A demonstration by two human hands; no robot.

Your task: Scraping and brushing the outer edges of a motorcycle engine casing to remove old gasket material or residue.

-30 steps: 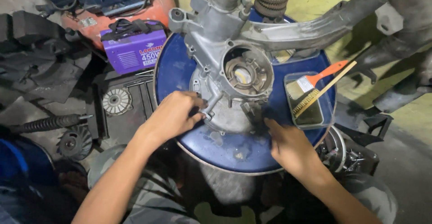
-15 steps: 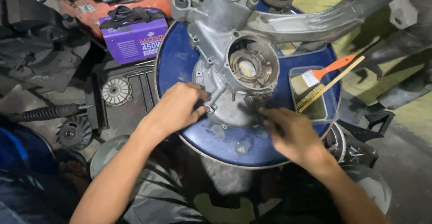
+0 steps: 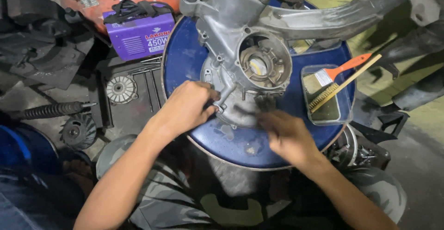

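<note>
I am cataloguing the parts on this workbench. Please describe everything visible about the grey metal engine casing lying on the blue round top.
The engine casing looks like dull grey cast metal, stained and worn. It has a large round opening with a ring-shaped part inside, several bolt bosses, and a long arm reaching to the upper right. It lies flat on the blue round top. The left hand grips its lower left edge; the right hand, blurred, is at its lower edge.

Both forearms are bare to the elbow, with no sleeves, gloves, watch or rings showing. The left hand (image 3: 187,107) and right hand (image 3: 286,135) are bare too, the right one blurred. Below them the lap shows trousers (image 3: 185,202) in a grey-green camouflage pattern with paler, yellowish patches.
</note>
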